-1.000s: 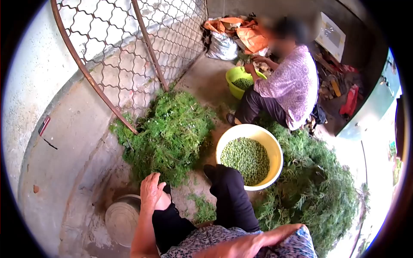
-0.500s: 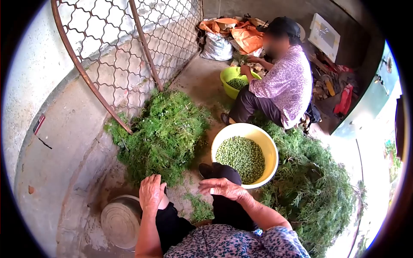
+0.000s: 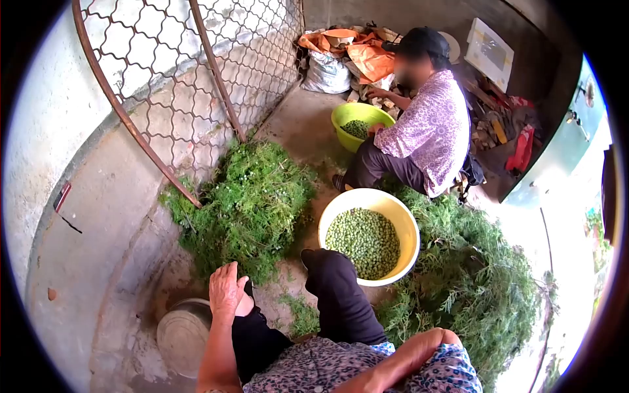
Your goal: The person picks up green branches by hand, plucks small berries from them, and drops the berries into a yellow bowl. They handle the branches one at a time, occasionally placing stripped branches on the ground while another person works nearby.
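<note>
Green and feathery, the heap of cut plants [image 3: 246, 200] is lying on the concrete floor just beyond the fingertips of the left hand [image 3: 226, 291], its stems tangled and dotted with tiny pale flowers, its far side pushing against the rusty wire gate [image 3: 196, 72]. The left hand is resting palm down on the person's dark-clad left knee, fingers [image 3: 223, 275] lying loosely together and pointing toward the heap, gripping nothing. To the outer side of those fingers a round metal lid [image 3: 183, 337] is lying flat on the floor. On the thumb side, past the other knee, a yellow bowl [image 3: 406, 226] is sitting full of small green peas [image 3: 363, 239]. The right hand is not showing; only the right forearm [image 3: 409, 357] is crossing the patterned lap at the bottom edge, so its fingers cannot be judged. Farther off, another person in a purple patterned shirt [image 3: 432, 131] is crouching over a lime-green bowl [image 3: 347, 118], with a second green heap [image 3: 472, 281] spreading beside the yellow bowl.
</note>
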A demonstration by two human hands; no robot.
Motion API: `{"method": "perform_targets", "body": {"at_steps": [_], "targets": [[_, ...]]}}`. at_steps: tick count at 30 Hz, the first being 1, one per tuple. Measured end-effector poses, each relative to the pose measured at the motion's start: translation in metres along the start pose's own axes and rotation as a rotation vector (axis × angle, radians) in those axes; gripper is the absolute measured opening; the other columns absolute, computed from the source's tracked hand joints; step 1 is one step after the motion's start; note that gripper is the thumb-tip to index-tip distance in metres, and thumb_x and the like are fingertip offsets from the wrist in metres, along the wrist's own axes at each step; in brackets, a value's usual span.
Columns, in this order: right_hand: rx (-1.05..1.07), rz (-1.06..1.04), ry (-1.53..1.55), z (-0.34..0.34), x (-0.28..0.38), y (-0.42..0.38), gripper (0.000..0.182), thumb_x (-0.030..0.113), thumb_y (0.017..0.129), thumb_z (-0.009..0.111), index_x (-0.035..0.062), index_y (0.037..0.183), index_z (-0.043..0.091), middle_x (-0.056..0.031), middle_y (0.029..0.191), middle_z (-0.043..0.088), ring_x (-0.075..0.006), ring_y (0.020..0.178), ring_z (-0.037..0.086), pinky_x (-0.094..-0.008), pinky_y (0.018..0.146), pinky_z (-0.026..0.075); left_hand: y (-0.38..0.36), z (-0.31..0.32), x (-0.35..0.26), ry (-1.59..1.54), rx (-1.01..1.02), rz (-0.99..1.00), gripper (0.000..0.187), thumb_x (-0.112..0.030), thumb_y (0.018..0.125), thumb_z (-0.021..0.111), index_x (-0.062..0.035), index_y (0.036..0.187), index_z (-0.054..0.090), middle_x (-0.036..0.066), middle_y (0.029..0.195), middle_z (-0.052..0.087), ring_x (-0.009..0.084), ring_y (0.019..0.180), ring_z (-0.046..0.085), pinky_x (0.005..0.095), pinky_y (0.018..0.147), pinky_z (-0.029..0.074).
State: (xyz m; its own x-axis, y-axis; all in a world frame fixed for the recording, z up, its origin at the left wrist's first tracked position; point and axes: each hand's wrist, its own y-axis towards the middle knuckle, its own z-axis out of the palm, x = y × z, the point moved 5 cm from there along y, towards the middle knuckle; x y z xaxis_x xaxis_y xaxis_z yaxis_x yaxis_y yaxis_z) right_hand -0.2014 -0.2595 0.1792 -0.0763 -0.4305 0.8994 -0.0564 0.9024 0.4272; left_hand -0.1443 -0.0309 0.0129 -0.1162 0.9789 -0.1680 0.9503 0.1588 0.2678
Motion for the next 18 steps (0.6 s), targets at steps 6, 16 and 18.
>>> {"method": "perform_targets", "body": {"at_steps": [6,16,18], "targets": [[0.041,0.026,-0.048,0.011,-0.003,0.004,0.069,0.048,0.087,0.044,0.0012,0.135,0.028,-0.0189,0.132,0.041,-0.0271,0.124,0.037,-0.0386,0.102,0.03,0.001,0.002,0.006,0.007,0.011,-0.01,0.044,-0.026,0.072,0.065,-0.0029,0.107,0.053,0.013,0.1,0.06,0.0282,0.095,0.054,0.0382,0.085,0.041],[-0.369,0.111,-0.072,-0.042,-0.031,-0.023,0.071,0.052,0.088,0.043,0.0023,0.136,0.028,-0.0182,0.134,0.039,-0.0279,0.126,0.034,-0.0384,0.104,0.026,0.006,0.001,-0.019,0.03,0.007,0.026,0.042,-0.026,0.074,0.065,-0.0027,0.107,0.052,0.011,0.097,0.06,0.0265,0.094,0.054,0.0367,0.086,0.04],[-0.567,0.3,-0.143,-0.075,-0.083,-0.051,0.069,0.044,0.085,0.054,0.003,0.135,0.03,-0.0162,0.128,0.046,-0.0243,0.122,0.041,-0.0392,0.1,0.034,0.007,0.003,-0.023,0.022,0.049,0.012,0.043,-0.024,0.073,0.066,-0.0026,0.108,0.053,0.013,0.098,0.06,0.028,0.095,0.054,0.0379,0.086,0.04]]}}
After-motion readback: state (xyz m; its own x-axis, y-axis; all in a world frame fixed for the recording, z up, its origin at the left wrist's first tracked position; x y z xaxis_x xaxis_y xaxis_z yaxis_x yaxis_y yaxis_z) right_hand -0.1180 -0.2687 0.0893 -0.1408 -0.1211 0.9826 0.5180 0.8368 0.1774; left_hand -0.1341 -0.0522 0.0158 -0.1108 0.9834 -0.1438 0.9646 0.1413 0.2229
